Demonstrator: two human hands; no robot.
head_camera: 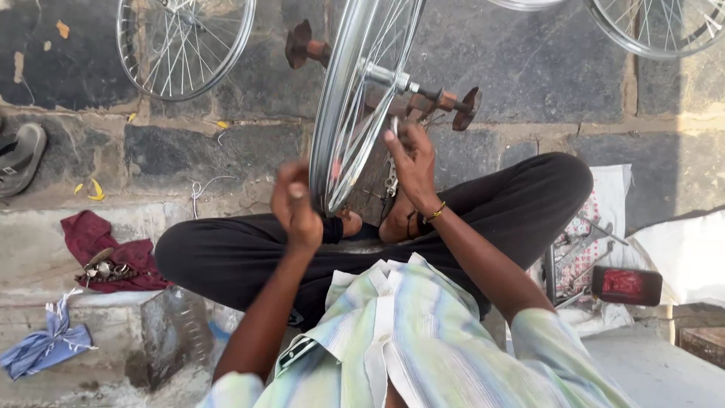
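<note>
Left hand (296,205): closed in a fist just beside the rim (332,128), near its lower edge.
Right hand (412,162): fingers pinched among the spokes (362,113).
Wheel (355,91): upright on a stand with rusty ends (462,108), above crossed legs.
Left: red cloth (106,242), blue cloth (45,344).
Right: tools (581,249) on sacking.

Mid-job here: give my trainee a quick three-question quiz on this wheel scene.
1. True or false: the right hand is at the spokes of the upright wheel.
2. Which lies on the maroon cloth? A) small metal parts B) a sandal
3. Fill in: the left hand is closed beside the wheel's ____.

Key: 1 true; 2 A; 3 rim.
</note>
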